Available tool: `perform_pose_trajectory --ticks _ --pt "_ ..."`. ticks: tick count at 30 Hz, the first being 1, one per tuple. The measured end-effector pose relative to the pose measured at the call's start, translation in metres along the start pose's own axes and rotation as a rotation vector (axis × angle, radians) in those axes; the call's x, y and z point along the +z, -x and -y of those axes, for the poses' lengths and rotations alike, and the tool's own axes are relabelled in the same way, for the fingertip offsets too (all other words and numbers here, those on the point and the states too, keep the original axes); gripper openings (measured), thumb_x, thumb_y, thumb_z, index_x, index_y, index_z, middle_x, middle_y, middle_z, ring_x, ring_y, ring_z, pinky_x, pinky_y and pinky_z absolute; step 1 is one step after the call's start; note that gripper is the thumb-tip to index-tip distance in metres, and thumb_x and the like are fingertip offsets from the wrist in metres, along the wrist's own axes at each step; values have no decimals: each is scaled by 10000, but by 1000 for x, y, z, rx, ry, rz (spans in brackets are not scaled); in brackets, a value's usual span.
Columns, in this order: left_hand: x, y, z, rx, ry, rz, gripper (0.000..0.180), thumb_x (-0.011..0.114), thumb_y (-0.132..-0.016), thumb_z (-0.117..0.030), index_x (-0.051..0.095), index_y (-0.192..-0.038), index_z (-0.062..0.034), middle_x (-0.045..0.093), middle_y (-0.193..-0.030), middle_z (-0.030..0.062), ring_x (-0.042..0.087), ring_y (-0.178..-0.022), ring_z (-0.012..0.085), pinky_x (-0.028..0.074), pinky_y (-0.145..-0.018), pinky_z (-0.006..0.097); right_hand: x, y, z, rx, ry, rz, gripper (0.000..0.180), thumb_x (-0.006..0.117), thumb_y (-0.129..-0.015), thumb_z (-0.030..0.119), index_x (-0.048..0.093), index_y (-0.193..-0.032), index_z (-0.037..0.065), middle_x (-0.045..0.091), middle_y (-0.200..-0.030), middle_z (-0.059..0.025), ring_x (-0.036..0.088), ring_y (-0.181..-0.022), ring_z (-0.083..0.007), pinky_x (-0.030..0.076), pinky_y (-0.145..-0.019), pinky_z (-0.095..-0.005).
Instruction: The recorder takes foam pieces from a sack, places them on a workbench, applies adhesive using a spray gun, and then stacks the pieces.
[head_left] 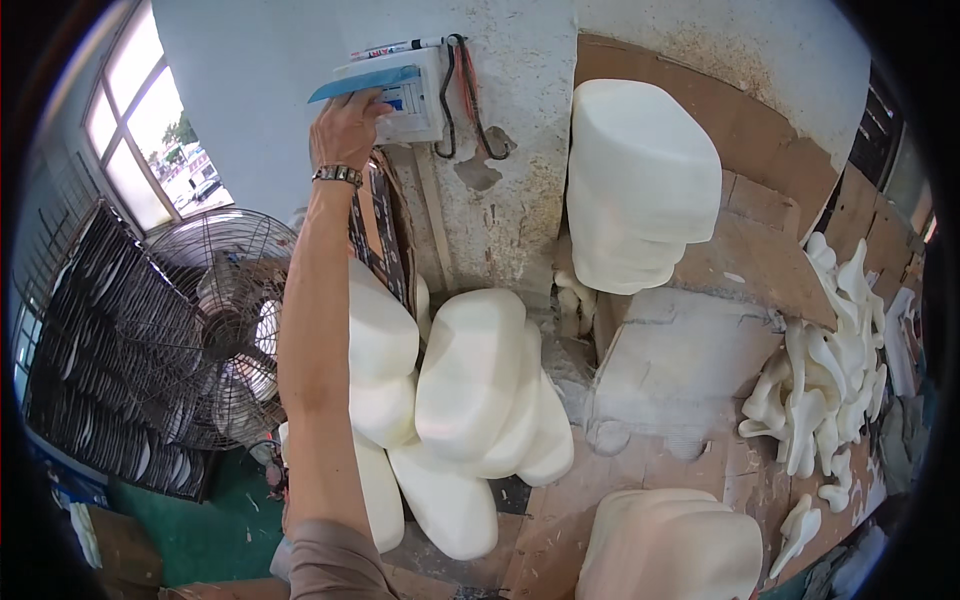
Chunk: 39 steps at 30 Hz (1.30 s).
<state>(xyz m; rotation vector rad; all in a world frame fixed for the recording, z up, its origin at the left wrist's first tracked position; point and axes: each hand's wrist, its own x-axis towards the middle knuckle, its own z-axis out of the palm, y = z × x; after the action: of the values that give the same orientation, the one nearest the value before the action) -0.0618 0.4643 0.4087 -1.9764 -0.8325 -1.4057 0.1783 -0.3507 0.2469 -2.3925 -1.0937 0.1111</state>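
- Nearest of all, a brown sleeve (335,560) at the lower edge, and a bare forearm (322,370) running straight up from it, a banded watch (338,175) at the wrist.
- Low on the right, a stack of pale moulded pieces (670,550), well apart from that arm.
- Up at the wall, here's the action: the left hand (345,128) has its fingers bent at the lower edge of a blue flap (370,80), thumb beside the front of a white wall box (425,100). Pinched or merely propped? Can't tell from here.
- The right hand is out of view, so no telling what it does.
- Good technique, by the look of it: light pressure near the flap's edge, letting it swing rather than bend, thumb steady against the casing.
- Careful to the right! A black cable (447,100) hangs just beside the box, best left unsnagged, and a marker pen (400,48) lies along the top, easily knocked by a jerky lift.
- Farther left, a caged fan (220,330); beyond it, a bright window (135,120).
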Motion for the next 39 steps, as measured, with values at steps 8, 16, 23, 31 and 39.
perform_pose_trajectory --ticks 8,16,23,31,39 --pt "-10 27 -46 -77 38 -152 362 677 -851 -111 630 -1209 -132 611 -1207 114 607 -1081 359 533 -843 445 -11 0 0 -80 -18 1 572 546 -976 306 436 -1452 8 431 -1437 -281 360 -543 -153 389 -520 -324" --pt "-58 51 -92 -293 173 -99 581 647 -845 -63 485 -1402 -92 603 -1131 141 600 -1005 343 505 -865 438 -27 -2 25 -296 154 -85 579 538 -920 185 421 -1459 10 366 -1499 -328 611 -838 -398 501 -701 -451" --pt "-87 10 -89 -314 196 -102 664 632 -828 -10 442 -1453 -135 594 -1134 134 606 -1045 348 513 -855 451 -24 5 34 -139 80 -81 568 556 -893 113 450 -1449 68 412 -1474 -286 619 -857 -393 506 -712 -460" --pt "-80 45 -84 -351 131 144 532 608 -866 -61 539 -1392 -85 592 -1274 170 567 -1162 363 463 -997 450 -26 17 30 29 -58 36 569 556 -895 96 459 -1456 108 476 -1399 -244 589 -690 -294 504 -638 -413" --pt "-119 100 -132 -286 168 253 582 660 -796 -31 543 -1365 -61 547 -1402 158 451 -1345 359 389 -1116 457 -19 17 22 -133 -82 -43 598 621 -800 173 489 -1369 45 311 -1535 -326 430 -1327 -510 380 -1104 -499"
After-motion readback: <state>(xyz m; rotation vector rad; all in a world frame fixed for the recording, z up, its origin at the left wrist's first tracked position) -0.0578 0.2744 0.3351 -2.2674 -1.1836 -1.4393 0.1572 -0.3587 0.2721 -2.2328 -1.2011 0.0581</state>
